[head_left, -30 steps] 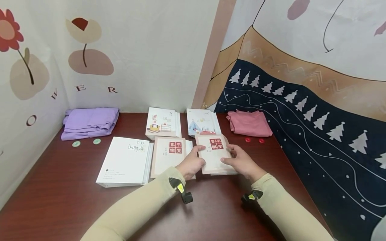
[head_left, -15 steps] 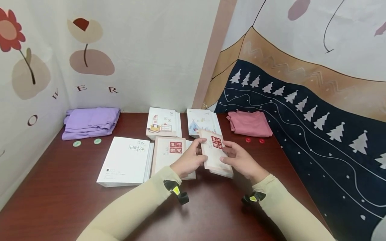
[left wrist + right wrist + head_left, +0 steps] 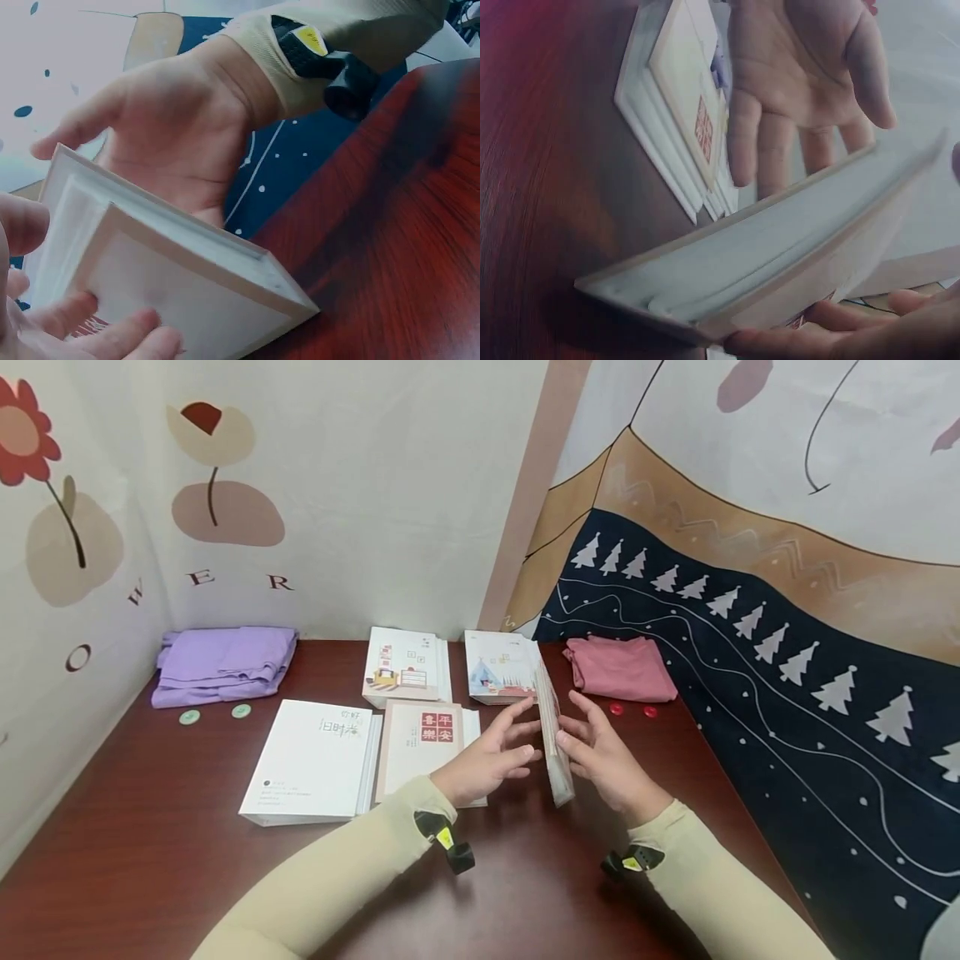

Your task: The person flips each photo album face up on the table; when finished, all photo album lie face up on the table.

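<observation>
A beige-and-white photo album [image 3: 553,745] with red square print stands on edge between my hands, its page edges facing me in the head view. My left hand [image 3: 480,764] has its fingers spread at the album's left face; whether all of them touch is hard to tell. On the other side, my right hand [image 3: 611,768] holds its fingers nearly straight against the right cover, with the thumb by the near edge. The right wrist view shows those fingers [image 3: 817,337] lying along the cover. In the left wrist view, one album corner meets the table.
A matching album [image 3: 408,768] lies left of my hands, beside a larger white one [image 3: 311,768]. Behind are two illustrated albums [image 3: 405,664]. Folded purple cloth [image 3: 225,664] with green buttons [image 3: 190,717] lies left, pink cloth [image 3: 621,667] with red buttons [image 3: 651,712] right.
The album has turned from lying face up between both hands to standing on edge. My left fingers have loosened from gripping its left side and spread out.
</observation>
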The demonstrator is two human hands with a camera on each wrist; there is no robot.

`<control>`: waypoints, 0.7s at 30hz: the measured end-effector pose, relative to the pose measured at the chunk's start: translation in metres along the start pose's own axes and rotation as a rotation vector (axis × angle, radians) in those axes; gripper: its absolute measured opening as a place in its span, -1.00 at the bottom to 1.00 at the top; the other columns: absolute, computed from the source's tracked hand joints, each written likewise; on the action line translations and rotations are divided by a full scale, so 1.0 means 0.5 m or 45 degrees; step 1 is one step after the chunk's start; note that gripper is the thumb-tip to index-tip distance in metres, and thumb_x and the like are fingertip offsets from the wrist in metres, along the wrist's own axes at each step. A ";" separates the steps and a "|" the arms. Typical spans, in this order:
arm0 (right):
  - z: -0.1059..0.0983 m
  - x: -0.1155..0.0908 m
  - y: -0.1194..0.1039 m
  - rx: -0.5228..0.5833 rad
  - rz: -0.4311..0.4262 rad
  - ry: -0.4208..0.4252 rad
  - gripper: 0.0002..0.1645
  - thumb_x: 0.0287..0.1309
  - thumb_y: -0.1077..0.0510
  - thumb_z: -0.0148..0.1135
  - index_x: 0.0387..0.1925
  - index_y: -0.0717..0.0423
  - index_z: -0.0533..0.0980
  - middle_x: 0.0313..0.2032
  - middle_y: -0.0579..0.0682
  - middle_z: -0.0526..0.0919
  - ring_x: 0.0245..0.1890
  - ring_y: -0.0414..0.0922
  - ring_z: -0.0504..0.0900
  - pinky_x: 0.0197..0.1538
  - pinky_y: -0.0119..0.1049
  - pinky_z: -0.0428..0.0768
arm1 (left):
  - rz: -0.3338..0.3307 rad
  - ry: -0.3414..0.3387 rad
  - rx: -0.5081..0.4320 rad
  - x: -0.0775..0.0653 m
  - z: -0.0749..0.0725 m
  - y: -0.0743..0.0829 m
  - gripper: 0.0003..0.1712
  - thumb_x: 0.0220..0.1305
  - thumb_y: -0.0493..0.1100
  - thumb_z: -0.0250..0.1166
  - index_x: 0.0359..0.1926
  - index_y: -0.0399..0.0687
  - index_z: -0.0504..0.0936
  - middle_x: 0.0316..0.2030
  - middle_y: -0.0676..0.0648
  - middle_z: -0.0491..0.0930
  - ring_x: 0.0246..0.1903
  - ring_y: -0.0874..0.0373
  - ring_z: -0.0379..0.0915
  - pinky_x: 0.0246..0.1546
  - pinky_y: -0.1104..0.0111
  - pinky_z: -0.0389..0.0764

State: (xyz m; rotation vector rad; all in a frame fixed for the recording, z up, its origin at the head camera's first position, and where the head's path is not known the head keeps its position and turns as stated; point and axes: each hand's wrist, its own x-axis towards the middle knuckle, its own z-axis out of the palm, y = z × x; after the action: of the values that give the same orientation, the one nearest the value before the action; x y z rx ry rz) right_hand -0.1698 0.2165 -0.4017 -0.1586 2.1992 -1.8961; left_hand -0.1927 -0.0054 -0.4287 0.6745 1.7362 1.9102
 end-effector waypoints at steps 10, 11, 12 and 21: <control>-0.010 -0.001 0.012 -0.033 -0.030 0.086 0.19 0.34 0.34 0.24 0.71 -0.21 -0.23 0.61 0.20 -0.02 0.44 0.37 0.27 0.16 0.36 0.61 | 0.047 -0.118 0.157 0.016 0.006 -0.024 -0.22 0.65 -0.28 0.00 0.70 -0.02 -0.12 0.58 -0.29 0.22 0.56 -0.21 0.18 0.48 -0.04 0.37; -0.013 -0.001 0.014 -0.063 -0.040 0.103 0.21 0.31 0.37 0.25 0.71 -0.20 -0.21 0.58 0.24 0.04 0.41 0.38 0.33 0.13 0.32 0.64 | 0.028 -0.109 0.178 0.016 0.006 -0.026 -0.22 0.65 -0.29 0.00 0.70 -0.02 -0.12 0.57 -0.29 0.25 0.54 -0.19 0.22 0.48 -0.02 0.37; -0.017 -0.001 0.016 -0.091 -0.049 0.117 0.22 0.29 0.40 0.26 0.71 -0.18 -0.20 0.56 0.26 0.09 0.38 0.38 0.37 0.12 0.28 0.66 | 0.002 -0.094 0.198 0.015 0.005 -0.028 -0.22 0.65 -0.28 0.01 0.70 -0.01 -0.11 0.55 -0.30 0.29 0.53 -0.18 0.24 0.47 -0.01 0.38; -0.051 -0.002 0.035 -0.408 0.052 0.233 0.19 0.20 0.42 0.35 0.69 0.13 -0.10 0.49 0.39 0.26 0.34 0.28 0.45 0.32 0.12 0.58 | -0.226 0.204 0.391 0.014 -0.006 -0.043 -0.23 0.51 -0.34 0.11 0.64 -0.23 0.07 0.49 -0.49 0.26 0.51 -0.33 0.22 0.49 -0.08 0.34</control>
State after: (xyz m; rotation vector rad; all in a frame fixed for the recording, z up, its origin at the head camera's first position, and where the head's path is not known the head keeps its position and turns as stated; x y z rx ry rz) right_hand -0.1739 0.2441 -0.4152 0.0075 2.5969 -1.5807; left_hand -0.2000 -0.0013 -0.4502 0.4620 2.1401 1.6330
